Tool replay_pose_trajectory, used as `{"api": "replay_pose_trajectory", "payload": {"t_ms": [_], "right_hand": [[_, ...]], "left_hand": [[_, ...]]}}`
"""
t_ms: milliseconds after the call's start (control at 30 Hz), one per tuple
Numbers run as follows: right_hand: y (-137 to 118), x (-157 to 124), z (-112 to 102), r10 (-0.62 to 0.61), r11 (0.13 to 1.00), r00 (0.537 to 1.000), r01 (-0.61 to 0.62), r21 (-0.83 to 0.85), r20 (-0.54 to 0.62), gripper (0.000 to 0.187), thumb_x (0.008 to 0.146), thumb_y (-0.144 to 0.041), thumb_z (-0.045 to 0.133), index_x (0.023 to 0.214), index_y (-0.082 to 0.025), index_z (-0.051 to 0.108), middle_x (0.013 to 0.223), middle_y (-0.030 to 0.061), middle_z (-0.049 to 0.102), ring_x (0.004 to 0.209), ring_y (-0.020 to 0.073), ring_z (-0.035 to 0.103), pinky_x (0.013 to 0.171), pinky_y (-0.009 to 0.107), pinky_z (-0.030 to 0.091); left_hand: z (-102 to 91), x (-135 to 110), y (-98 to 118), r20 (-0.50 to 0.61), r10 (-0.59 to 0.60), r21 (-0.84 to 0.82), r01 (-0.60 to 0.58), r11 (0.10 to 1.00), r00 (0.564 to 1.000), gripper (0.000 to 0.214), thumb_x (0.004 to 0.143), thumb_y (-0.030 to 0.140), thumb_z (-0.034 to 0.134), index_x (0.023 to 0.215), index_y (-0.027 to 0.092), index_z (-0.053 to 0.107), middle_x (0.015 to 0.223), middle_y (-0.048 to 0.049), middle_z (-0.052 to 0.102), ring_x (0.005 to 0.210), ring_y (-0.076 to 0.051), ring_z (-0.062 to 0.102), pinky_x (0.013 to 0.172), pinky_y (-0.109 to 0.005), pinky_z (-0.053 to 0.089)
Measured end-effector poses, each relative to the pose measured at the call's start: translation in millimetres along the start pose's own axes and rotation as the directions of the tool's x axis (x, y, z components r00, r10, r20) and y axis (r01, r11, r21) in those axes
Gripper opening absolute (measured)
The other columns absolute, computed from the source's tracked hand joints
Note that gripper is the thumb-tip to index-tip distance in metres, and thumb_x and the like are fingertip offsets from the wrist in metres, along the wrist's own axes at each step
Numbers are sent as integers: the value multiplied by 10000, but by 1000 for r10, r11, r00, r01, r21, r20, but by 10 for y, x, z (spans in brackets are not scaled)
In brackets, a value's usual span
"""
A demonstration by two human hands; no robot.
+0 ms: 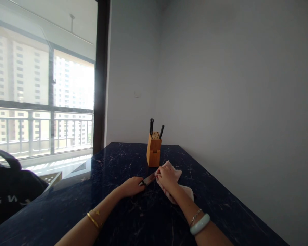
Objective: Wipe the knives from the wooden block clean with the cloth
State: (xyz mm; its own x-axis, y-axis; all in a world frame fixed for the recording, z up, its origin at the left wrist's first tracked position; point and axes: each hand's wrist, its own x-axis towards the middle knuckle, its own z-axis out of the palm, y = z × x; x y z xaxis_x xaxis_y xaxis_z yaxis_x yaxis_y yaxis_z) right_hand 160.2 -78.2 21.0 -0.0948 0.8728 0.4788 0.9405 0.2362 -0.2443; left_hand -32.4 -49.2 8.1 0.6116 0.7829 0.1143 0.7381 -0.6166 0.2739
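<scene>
My left hand [132, 186] is closed around the black handle of a kitchen knife [150, 178], whose blade points up and to the right. A pale pinkish-white cloth [175, 171] is bunched in my right hand [166, 177], its loose ends hanging out on both sides. The cloth meets the blade near its tip, and my right fingers hide that end. Just beyond my hands a wooden knife block [153, 153] stands upright, with two black-handled knives in its slots.
The dark blue marbled table [118, 157] stretches away toward a grey wall [233, 85], which runs along its right side. At the left lies a black bag [12, 191] beside the table edge. Behind it are large windows [41, 85] with a railing.
</scene>
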Motion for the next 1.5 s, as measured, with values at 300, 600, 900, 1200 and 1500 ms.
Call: {"api": "replay_pose_trajectory", "payload": {"t_ms": [300, 600, 900, 1200, 1500], "right_hand": [[-183, -47, 26, -124, 989, 991, 120, 87, 45, 74, 716, -192, 549, 767, -202, 601, 835, 5, 620, 874, 161, 507, 783, 254, 310], [-2, -11, 24, -28, 997, 999, 26, 75, 26, 91, 721, -163, 519, 746, -180, 605, 806, 25, 618, 840, 157, 518, 739, 249, 325], [-32, 5, 2, 1, 996, 996, 7, 90, -93, 82, 735, -181, 517, 724, -206, 595, 802, 15, 627, 858, 153, 521, 768, 247, 336], [97, 46, 70, 48, 993, 994, -38, 108, -95, 101, 740, -172, 509, 758, -202, 604, 811, 25, 618, 839, 152, 531, 736, 234, 366], [165, 61, 20, 90, 992, 977, -72, 101, -192, 123, 758, -170, 469, 773, -187, 591, 799, 36, 600, 836, 173, 518, 721, 262, 356]], "left_hand": [[-8, 8, -21, 2, -1, -46, 1, 999, 1000, 254, 754, 297, 385, 835, 164, 586, 827, -47, 654, 726, -173, 612, 592, -219, 401], [-34, -22, 36, -6, -7, -24, 6, 1000, 1000, 245, 753, 298, 392, 820, 166, 587, 806, -49, 653, 718, -180, 609, 585, -223, 388], [-28, -19, 30, 6, -11, -11, 11, 1000, 1000, 252, 759, 315, 392, 841, 175, 586, 820, -47, 654, 720, -176, 613, 593, -220, 399], [-14, -21, 20, 6, -13, -3, 13, 1000, 1000, 251, 760, 327, 404, 849, 186, 591, 822, -48, 654, 718, -180, 616, 592, -223, 399], [-32, -34, 52, -8, 0, 1, 0, 1000, 1000, 311, 803, 395, 364, 839, 194, 598, 825, -48, 656, 734, -181, 612, 615, -233, 394]]}}
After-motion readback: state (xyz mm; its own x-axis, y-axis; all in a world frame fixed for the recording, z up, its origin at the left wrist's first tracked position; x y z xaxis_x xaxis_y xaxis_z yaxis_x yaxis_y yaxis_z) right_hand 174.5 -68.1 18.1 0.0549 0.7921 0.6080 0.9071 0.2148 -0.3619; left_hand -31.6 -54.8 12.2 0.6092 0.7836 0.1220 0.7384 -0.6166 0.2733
